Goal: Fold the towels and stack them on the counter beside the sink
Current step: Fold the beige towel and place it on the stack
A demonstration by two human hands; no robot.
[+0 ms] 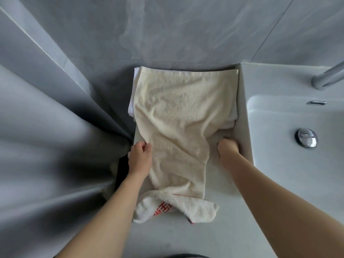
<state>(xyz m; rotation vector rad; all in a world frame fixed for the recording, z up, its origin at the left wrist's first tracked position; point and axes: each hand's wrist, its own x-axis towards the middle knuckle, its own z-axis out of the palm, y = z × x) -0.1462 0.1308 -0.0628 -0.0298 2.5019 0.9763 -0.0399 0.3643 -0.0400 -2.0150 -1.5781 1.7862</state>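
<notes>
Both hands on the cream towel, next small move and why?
Probably draw the two gripped edges outward to flatten it. The cream towel lies wrinkled over the white stack, pinched by the left hand and right hand, its near end bunched.

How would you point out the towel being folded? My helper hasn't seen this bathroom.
Left of the sink, on the counter, lies the cream towel, gripped by the left hand and right hand. Unlike the white towels beneath, its near end shows red print.
</notes>
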